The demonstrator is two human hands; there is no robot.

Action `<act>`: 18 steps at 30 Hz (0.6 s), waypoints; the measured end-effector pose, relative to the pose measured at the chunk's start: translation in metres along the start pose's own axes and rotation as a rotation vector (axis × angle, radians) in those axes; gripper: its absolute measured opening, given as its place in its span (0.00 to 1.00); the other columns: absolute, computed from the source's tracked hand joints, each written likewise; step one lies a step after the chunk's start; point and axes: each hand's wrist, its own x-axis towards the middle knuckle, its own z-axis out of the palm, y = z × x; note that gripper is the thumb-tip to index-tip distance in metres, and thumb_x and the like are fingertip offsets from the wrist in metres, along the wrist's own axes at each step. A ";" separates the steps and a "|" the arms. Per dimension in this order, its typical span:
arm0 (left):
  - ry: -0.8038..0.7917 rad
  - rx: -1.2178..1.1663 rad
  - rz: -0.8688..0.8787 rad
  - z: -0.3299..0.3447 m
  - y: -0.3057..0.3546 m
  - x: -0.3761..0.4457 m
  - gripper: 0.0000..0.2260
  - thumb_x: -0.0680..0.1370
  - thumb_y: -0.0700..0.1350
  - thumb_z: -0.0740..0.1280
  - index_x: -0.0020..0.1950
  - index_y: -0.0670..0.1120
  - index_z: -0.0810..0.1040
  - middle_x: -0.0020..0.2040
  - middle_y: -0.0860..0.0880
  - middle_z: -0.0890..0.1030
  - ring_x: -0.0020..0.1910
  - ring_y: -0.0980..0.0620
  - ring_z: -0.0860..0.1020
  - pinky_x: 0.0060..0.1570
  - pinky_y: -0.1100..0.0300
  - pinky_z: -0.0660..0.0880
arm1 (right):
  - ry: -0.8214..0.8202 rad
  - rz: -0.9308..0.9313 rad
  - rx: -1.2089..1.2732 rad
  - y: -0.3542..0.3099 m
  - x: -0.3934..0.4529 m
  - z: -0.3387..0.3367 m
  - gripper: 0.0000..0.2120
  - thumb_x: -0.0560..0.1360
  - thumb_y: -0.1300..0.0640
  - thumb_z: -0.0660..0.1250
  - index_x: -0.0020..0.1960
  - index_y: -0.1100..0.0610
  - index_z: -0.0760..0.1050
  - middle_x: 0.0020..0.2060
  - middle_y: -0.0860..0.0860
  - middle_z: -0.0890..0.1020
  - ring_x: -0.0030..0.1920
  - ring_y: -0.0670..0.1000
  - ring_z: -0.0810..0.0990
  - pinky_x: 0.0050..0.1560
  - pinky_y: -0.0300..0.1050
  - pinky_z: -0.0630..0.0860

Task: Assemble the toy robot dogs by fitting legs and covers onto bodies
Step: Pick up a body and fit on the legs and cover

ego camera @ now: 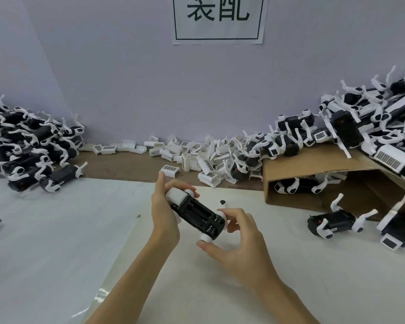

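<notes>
- Black plastic toy dog body (198, 212) with white round joints held above the white-covered worktop (56, 230), underside up, open battery bay visible.
- Left hand (164, 213) gripping the body's far end, thumb raised, fingers curled around the white cap there.
- Right hand (239, 239) pinching the near end; thumb and fingertips on the white round joint (206, 238) at the lower corner.
- Small white peg with black tip (222, 203) lying on the worktop just behind the body.
- Loose white plastic covers (197, 155) heaped along the pale wall (150, 90).
- Pile of assembled black-and-white dogs (28, 143) at far left; second pile (372, 127) at right, on and around a brown cardboard box (290, 174).
- Printed paper sign (218, 19) on the wall above.
</notes>
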 end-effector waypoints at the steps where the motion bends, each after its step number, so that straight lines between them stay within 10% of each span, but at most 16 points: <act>1: -0.008 0.007 0.003 0.000 -0.001 0.001 0.35 0.86 0.66 0.54 0.39 0.39 0.83 0.40 0.40 0.85 0.43 0.41 0.81 0.54 0.45 0.73 | 0.013 0.014 0.012 0.000 0.001 -0.001 0.29 0.63 0.30 0.77 0.59 0.31 0.71 0.52 0.40 0.76 0.55 0.44 0.76 0.52 0.29 0.70; 9: -0.053 0.066 -0.164 0.002 -0.009 0.003 0.30 0.84 0.66 0.58 0.39 0.45 0.83 0.43 0.42 0.86 0.43 0.45 0.80 0.45 0.51 0.70 | -0.052 0.002 0.037 -0.006 0.001 -0.012 0.26 0.72 0.26 0.69 0.63 0.40 0.74 0.54 0.42 0.80 0.53 0.47 0.78 0.52 0.36 0.75; 18: 0.108 -0.299 -0.428 -0.014 -0.008 0.022 0.29 0.84 0.63 0.63 0.35 0.43 0.84 0.38 0.44 0.83 0.36 0.48 0.83 0.36 0.60 0.80 | -0.093 0.149 0.331 -0.008 0.057 0.003 0.17 0.89 0.52 0.53 0.65 0.54 0.79 0.51 0.60 0.81 0.45 0.55 0.81 0.47 0.50 0.82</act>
